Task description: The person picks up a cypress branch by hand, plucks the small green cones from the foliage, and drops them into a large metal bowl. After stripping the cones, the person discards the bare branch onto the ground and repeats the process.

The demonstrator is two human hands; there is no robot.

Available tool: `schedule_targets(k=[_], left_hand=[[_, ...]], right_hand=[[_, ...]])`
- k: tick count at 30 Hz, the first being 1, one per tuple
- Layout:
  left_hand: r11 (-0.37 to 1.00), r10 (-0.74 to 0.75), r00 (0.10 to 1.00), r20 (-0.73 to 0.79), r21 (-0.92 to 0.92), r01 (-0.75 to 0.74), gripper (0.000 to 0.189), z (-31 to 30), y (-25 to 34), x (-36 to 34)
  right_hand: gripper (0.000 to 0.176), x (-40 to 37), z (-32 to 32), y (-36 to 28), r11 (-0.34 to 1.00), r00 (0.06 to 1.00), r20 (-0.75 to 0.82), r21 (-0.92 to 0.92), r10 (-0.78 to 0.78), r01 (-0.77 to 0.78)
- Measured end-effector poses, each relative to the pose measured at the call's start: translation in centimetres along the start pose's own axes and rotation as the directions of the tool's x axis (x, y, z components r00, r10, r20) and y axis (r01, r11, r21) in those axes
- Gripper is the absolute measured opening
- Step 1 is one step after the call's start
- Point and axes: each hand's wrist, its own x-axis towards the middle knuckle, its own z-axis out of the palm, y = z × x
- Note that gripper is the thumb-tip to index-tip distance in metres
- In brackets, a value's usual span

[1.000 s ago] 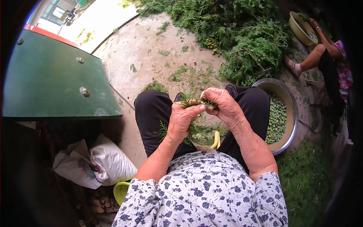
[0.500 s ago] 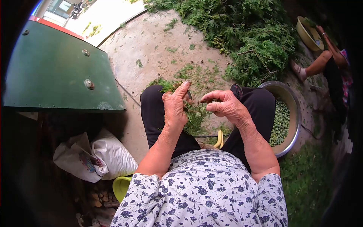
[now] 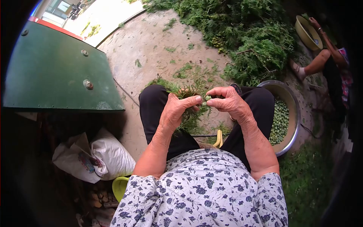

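Observation:
Between my knees, my left hand is closed on a green leafy sprig, its thumb pointing right. My right hand pinches a small pale green cone at the sprig's right side, so the fingertips of both hands nearly meet. Beside my right knee stands a wide metal basin holding many small green cones.
A large heap of green branches lies ahead on the right. A co-worker's arm reaches to a yellowish basin at far right. On the left are a green metal panel, white sacks and a lime bowl.
My right hand has moved slightly left to the sprig and closed on a cone. My left hand has turned, its thumb now pointing right. The co-worker's hand has shifted up a little.

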Motion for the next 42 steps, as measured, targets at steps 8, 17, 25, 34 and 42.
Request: schedule_targets(k=[8,17,25,34,42], left_hand=[[0.996,-0.073,0.997,0.013,0.045,0.073,0.02,0.5,-0.7,-0.2],[1.0,0.019,0.991,-0.131,0.017,-0.017,0.009,1.7,-0.9,-0.6],[0.997,0.047,0.994,-0.095,-0.063,-0.053,0.01,2.6,-1.5,-0.6],[0.977,-0.004,0.989,-0.147,-0.21,-0.027,0.007,1.8,-1.8,0.5],[0.939,0.072,0.971,-0.226,-0.314,-0.143,0.01,1.9,-2.3,1.0]], right_hand=[[0.029,-0.2,0.0,-0.5,0.998,0.999,-0.009,0.054,-0.032,0.032],[0.025,-0.1,0.3,-0.2,0.98,0.974,-0.139,0.072,-0.176,0.188],[0.018,0.2,1.5,0.8,0.979,0.99,-0.127,0.183,-0.067,0.089],[0.017,0.6,-0.1,0.5,0.806,0.989,-0.126,0.575,-0.081,0.139],[0.02,0.5,0.3,0.9,0.894,0.992,-0.113,0.437,-0.054,0.099]])
